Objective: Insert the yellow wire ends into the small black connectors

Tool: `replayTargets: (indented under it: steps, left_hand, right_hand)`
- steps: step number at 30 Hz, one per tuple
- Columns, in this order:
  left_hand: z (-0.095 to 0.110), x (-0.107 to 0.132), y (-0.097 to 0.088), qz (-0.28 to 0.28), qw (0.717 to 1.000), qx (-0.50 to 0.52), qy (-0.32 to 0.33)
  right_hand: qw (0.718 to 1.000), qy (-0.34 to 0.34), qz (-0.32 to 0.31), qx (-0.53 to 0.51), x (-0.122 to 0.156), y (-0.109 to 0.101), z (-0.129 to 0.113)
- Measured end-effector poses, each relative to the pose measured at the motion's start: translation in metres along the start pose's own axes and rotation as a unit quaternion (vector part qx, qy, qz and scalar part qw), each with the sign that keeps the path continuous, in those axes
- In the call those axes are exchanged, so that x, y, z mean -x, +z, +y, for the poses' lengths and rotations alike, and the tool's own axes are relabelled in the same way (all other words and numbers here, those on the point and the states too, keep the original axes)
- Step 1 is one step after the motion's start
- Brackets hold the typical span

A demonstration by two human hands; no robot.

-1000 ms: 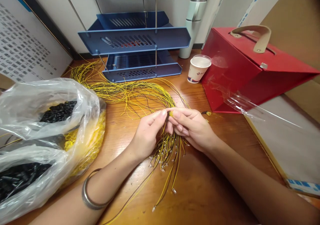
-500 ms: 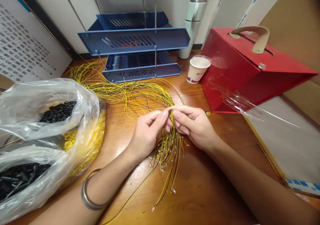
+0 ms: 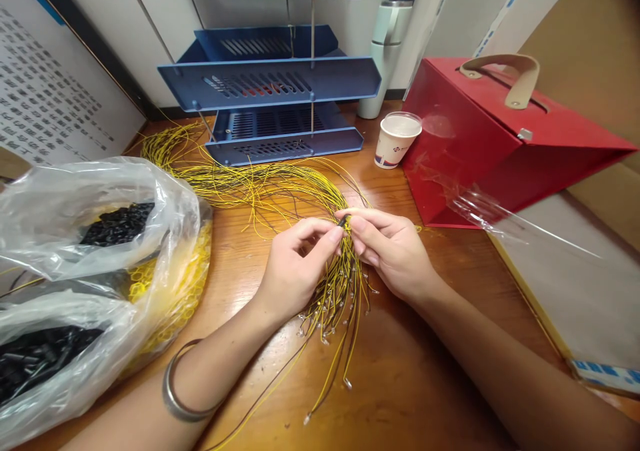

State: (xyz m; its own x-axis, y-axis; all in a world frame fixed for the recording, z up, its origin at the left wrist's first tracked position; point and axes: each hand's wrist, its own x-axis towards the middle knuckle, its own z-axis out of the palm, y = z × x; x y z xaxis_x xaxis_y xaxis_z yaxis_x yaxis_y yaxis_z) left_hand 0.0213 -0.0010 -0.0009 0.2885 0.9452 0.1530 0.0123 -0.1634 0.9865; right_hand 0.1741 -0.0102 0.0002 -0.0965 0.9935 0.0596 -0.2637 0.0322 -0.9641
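Note:
My left hand [image 3: 295, 264] is closed, with thumb and forefinger pinching a small black tube-like piece [image 3: 343, 221]. My right hand [image 3: 395, 254] is closed too, its fingertips meeting the other end of that piece. A bit of yellow shows at the right fingertips; whether it is a wire or a separate part I cannot tell. Beneath both hands runs a bundle of thin yellow and black wires [image 3: 280, 177]. Its near ends fan out over the wooden table [image 3: 400, 384], tipped with small clear beads [image 3: 347, 383].
At left stand clear plastic bags with black pieces [image 3: 117, 224] and yellow rings [image 3: 185, 284]. A blue tray rack [image 3: 270, 81] is at the back. A paper cup [image 3: 397, 141], a pale green bottle [image 3: 380, 71] and a red box [image 3: 465, 131] stand to the right.
My fingertips have shifted slightly, and the black piece between them shows more plainly. The wires and the other things lie as before.

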Motion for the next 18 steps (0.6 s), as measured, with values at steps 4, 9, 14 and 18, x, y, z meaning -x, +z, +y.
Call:
replayTargets:
  steps: [4,9,14,18]
  left_hand:
    - [-0.0012,0.0000,-0.0006,-0.012,1.000,-0.001,-0.002]
    - [-0.0039,-0.0007,-0.0025,-0.027,0.999,0.026,0.003]
    - [-0.0063,0.0002,-0.0026,-0.037,0.998,0.052,-0.004]
    - [-0.0068,0.0016,-0.0024,-0.042,0.996,0.073,-0.021]
  right_hand:
    - [1.000,0.004,-0.007,-0.015,0.0003,0.0020,0.0013]
    - [1.000,0.005,-0.010,-0.023,0.0008,0.0035,0.0006]
    - [1.000,0.003,-0.010,-0.025,0.0002,0.0041,-0.0010]
    - [1.000,0.002,-0.002,-0.029,-0.0001,0.0051,-0.0016]
